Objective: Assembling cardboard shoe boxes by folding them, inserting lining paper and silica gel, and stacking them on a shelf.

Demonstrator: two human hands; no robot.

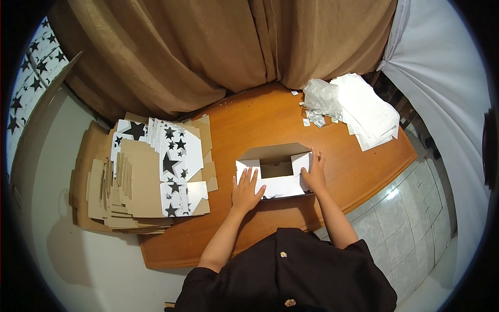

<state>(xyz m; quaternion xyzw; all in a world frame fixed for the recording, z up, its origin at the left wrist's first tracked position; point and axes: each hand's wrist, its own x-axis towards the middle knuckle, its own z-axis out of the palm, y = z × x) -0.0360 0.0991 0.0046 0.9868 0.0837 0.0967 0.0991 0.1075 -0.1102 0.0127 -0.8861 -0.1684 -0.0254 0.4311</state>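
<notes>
A small cardboard box (283, 185), white outside and brown inside, stands on the table in front of me. Its far flap (273, 151) is raised, the side and front flaps are folded inward, and a rectangular opening remains in the middle. My left hand (247, 190) lies on the box's left front corner, fingers stretched and spread over the white flap. At the right end, my right hand (315, 174) grips the corner, with the thumb over the flap and the fingers along the side. The box's underside is hidden.
Flat star-printed cardboard blanks (140, 177) are piled on the left. At the far right lie white paper sheets (366, 112), a clear plastic bag (321, 96) and small packets (314, 118). Brown curtains (208, 47) hang behind the wooden table (364, 177).
</notes>
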